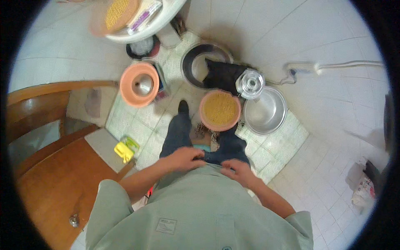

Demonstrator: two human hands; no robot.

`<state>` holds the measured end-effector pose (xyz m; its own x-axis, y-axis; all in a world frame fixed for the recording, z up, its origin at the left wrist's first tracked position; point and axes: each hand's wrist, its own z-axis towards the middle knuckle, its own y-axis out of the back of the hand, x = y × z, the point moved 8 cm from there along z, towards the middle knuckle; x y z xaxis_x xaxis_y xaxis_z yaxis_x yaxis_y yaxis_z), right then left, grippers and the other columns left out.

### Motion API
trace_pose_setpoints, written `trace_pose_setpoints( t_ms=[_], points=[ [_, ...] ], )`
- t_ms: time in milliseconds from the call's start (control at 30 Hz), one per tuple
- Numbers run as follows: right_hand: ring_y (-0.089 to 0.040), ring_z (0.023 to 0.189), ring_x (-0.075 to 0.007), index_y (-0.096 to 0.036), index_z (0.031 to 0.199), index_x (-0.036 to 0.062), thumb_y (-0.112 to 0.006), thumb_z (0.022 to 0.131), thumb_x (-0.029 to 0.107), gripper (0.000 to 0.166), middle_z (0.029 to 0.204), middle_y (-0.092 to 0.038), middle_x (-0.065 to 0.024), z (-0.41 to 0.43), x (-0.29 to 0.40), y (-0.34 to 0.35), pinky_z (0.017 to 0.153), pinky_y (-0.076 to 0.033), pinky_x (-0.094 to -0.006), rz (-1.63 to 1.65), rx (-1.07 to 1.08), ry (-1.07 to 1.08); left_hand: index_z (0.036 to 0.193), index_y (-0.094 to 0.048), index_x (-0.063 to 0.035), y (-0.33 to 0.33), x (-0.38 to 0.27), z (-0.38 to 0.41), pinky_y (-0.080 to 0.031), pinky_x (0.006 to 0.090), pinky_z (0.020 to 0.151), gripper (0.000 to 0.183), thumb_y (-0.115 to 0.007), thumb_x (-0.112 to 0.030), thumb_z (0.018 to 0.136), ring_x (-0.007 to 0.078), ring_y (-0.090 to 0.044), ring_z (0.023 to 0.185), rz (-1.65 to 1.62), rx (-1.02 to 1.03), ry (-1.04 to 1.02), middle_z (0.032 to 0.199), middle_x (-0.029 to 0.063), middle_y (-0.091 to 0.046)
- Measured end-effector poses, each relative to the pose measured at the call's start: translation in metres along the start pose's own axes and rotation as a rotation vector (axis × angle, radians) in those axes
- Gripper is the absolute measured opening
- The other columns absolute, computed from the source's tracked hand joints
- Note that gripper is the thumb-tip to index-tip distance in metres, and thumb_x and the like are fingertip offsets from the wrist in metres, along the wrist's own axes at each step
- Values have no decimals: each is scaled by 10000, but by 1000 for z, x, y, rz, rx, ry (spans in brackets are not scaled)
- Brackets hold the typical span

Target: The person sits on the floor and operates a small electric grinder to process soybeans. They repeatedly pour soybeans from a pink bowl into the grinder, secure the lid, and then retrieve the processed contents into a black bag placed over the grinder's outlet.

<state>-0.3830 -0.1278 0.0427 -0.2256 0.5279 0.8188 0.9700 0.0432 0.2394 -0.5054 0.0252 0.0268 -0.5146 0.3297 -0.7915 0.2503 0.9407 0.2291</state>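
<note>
My left hand [187, 157] is in front of my waist, near the hem of my light green shirt [200, 206]. Its thumb and fingers are parted, with nothing seen between them. Across a small gap, my right hand [238, 171] lies by the same hem, fingers bent and apart and holding no visible object. Beyond the hands, by my dark trouser leg [232, 143], is a pink basin [220, 128] filled with yellow grains or beans [220, 107]. To its right stands a silver metal pot [265, 112]. A clear ribbed vessel or lid [250, 83] overlaps the pot's far rim.
A black object [222, 75], perhaps a bag, overlaps a dark-walled basin [189, 64]. At left, an orange basin [125, 86] holds a metal bowl-like piece [144, 85]. A white sink [150, 32] juts in above. A yellow bottle [124, 152] stands near the wooden door [65, 178].
</note>
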Motion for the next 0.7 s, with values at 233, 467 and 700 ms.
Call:
trace_pose_setpoints(
  t_ms=[233, 467, 700],
  points=[
    [-647, 1011, -320, -658, 1164, 31, -568, 957, 441, 468, 1103, -679, -174, 6, 12, 30, 880, -496, -386, 1, 84, -139, 1087, -647, -42, 33, -53, 3, -495, 431, 831, 428, -625, -430, 908, 339, -634, 990, 185, 18, 36, 1058, 177, -664],
    [-666, 893, -259, -682, 1048, 5, -593, 944, 408, 426, 947, -706, -152, 41, -31, 28, 795, -502, -386, -110, 69, -111, 1001, -661, 20, 39, -10, 29, -474, 470, 764, 485, -631, -452, 894, 396, -633, 877, 323, -3, 40, 956, 242, -667],
    [-588, 813, -115, -663, 974, -8, -644, 936, 300, 311, 852, -645, -17, -4, 32, 95, 713, -482, -321, 355, -201, 22, 846, -660, -26, 91, -159, -22, -452, 291, 641, 245, -618, -249, 939, 74, -532, 744, -484, -7, -166, 778, -12, -595]
  ],
)
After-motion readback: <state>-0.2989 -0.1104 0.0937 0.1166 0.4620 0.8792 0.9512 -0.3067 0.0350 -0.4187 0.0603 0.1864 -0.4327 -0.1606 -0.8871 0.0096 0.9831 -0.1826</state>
